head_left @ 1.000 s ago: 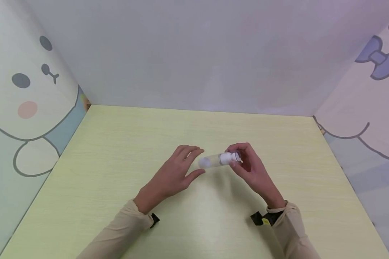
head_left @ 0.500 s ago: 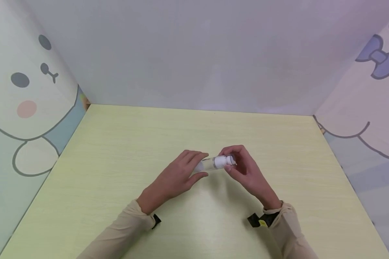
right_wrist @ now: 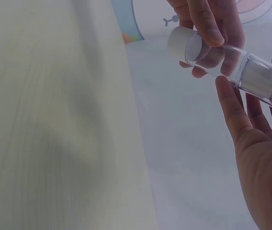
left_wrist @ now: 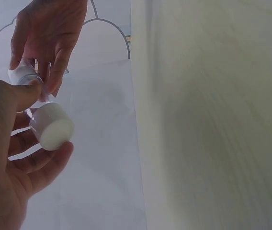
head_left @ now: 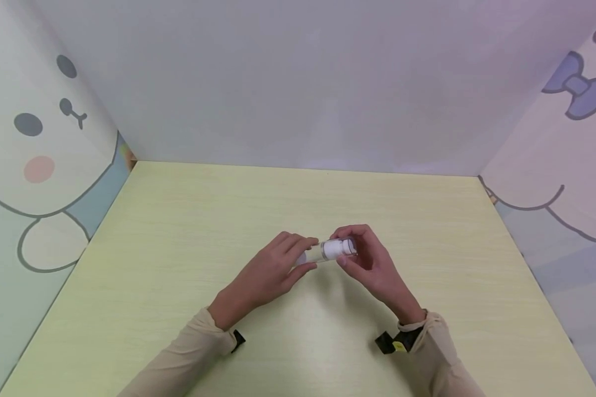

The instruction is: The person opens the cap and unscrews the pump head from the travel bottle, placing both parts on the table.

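Observation:
A slim clear bottle [head_left: 316, 253] with a white end and a white pump collar under a clear cap [head_left: 348, 246] is held lying nearly level above the table. My left hand [head_left: 270, 267] grips its body near the white bottom [left_wrist: 58, 134], thumb on one side and fingers on the other. At the cap end, my right hand [head_left: 374, 267] holds the bottle between thumb and fingers. In the right wrist view, the see-through middle of the bottle [right_wrist: 222, 60] shows between the two hands. The left fingers partly hide the body in the head view.
A pale wood-grain table [head_left: 218, 204] lies beneath both hands. Behind it stands a plain grey-white wall [head_left: 298, 88]. Side panels with cartoon animals [head_left: 40, 138] flank the table left and right. Dark straps with small devices [head_left: 394, 343] are on the wrists.
My left hand has closed in from beside the bottle's white bottom to gripping its body. The bottle and right hand have shifted slightly left.

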`<state>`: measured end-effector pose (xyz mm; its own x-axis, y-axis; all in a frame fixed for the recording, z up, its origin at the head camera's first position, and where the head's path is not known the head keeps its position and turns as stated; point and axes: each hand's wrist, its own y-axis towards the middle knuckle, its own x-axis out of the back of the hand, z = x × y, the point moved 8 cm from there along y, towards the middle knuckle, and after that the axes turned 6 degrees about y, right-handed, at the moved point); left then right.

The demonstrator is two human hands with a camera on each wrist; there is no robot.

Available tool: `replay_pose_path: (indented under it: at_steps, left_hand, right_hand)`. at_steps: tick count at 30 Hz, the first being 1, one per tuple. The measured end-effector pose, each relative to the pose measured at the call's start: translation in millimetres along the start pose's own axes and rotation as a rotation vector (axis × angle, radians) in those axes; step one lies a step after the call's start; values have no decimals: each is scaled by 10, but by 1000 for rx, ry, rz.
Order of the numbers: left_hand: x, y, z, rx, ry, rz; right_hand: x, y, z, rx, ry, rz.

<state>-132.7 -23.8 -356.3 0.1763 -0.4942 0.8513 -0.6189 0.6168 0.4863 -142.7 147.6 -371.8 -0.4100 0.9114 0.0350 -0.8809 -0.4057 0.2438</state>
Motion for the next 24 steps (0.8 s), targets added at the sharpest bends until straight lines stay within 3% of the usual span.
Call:
replay_pose_path:
  at_steps: [10,24]
  left_hand:
    - [47,2,-21,6,-52,-39]
    - [112,-16,-37,-1,-30,-92]
  right_hand:
    - [-60,0,25,37,10,-39]
    - [-153,-55,38,80,-96,-181]
